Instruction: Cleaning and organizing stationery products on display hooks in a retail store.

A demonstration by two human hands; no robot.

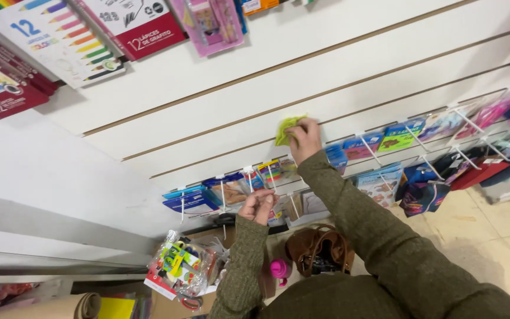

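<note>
A white slatted display wall (326, 71) fills most of the view, its grooves running across it. Packs of coloured pencils (54, 41) hang near the top, and a row of packaged stationery (385, 142) hangs on white hooks lower down. Below, on the tiled floor (497, 230), stand a brown handbag (317, 251), a pink-capped bottle (280, 269) and a clear bag of small goods (178, 269).

The person, in an olive knitted sleeve (349, 212), reaches up with the right hand (305, 137). Its fingers are pressed together over a crumpled yellow-green cloth (287, 129), holding it flat against a wall panel just above the row of hooks, beside one groove. The left hand (258, 205) is lower, curled at one of the white hooks (274, 177) among the packets; whether it pinches the hook or only touches it, I cannot tell.

The step in hand looks like wiping the bare panel. Carrying the wipe further along would, I judge, call for keeping the cloth pressed flat and clear of the hooks and hanging packets just beneath it.
</note>
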